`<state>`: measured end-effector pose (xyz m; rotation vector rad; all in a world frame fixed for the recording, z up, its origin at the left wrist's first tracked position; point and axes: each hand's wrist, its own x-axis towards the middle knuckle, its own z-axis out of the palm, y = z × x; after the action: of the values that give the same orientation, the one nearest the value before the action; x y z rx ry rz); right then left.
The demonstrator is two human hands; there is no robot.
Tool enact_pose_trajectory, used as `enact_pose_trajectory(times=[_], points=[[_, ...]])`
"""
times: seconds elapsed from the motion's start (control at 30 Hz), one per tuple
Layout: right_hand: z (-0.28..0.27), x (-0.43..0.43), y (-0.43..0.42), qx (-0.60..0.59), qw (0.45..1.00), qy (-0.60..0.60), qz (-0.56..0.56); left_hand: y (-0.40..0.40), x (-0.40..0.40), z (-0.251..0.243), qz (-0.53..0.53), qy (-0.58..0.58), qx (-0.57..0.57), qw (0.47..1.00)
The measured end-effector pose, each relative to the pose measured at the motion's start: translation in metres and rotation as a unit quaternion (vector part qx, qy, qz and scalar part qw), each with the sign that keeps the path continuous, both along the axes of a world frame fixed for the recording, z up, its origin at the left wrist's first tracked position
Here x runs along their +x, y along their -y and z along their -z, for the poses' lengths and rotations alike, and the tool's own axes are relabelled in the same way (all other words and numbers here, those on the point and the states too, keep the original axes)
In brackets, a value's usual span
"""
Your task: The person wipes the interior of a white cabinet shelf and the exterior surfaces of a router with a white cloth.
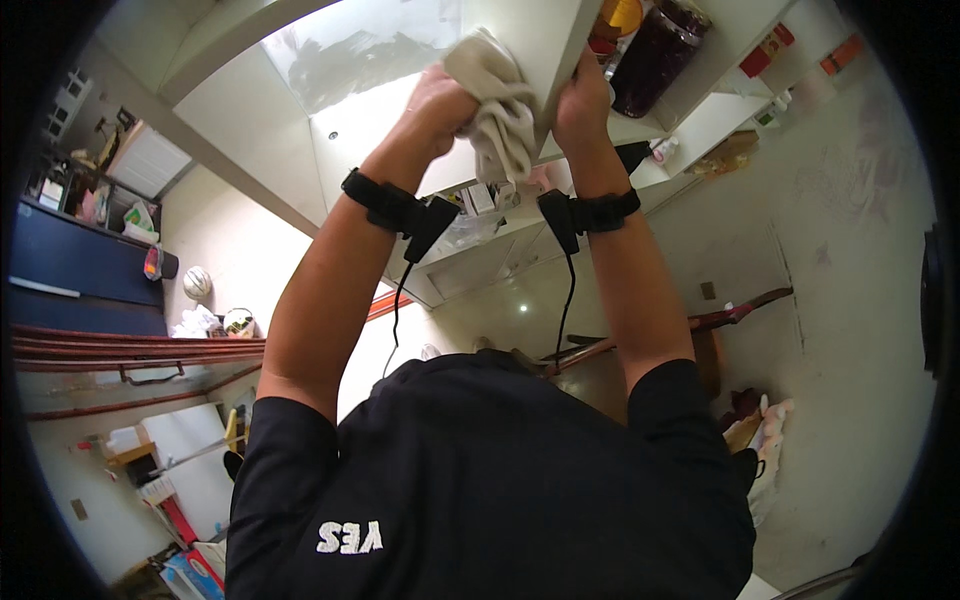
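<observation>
My left hand [442, 105] grips a bunched beige cloth [499, 112] in front of a white cabinet's upright panel [551, 56]. The cloth hangs down in folds, close against the panel's inner face. On the panel's other side, my right hand [585, 105] holds its edge, with most of the fingers hidden. Left of the panel is a bare white compartment [375, 112], its back showing a grey smeared patch [360, 64]. Beside my right hand, a large jar with dark contents [660, 60] stands on a shelf. Each wrist wears a black strap with a cabled device.
Small boxes [480, 199] and plastic wrapping sit on a lower surface beneath my hands. An orange-lidded container [621, 15] is by the jar. A white bottle [664, 150] stands lower right. Balls [197, 283] and a bin [166, 264] are on the floor at left.
</observation>
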<state>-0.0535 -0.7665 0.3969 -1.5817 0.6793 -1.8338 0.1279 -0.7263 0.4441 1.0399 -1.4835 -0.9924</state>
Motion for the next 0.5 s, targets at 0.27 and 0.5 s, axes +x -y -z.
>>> enact_pose_trajectory(times=[0.27, 0.5], points=[[-0.024, 0.009, -0.016, 0.035, 0.996, 0.019, -0.081, 0.031, 0.028, -0.031, -0.259, 0.567, -0.518, 0.585], [-0.028, 0.005, -0.016, 0.093, 0.942, 0.172, -0.273, 0.055, 0.022, -0.065, -0.221, 0.723, -0.455, 0.471]])
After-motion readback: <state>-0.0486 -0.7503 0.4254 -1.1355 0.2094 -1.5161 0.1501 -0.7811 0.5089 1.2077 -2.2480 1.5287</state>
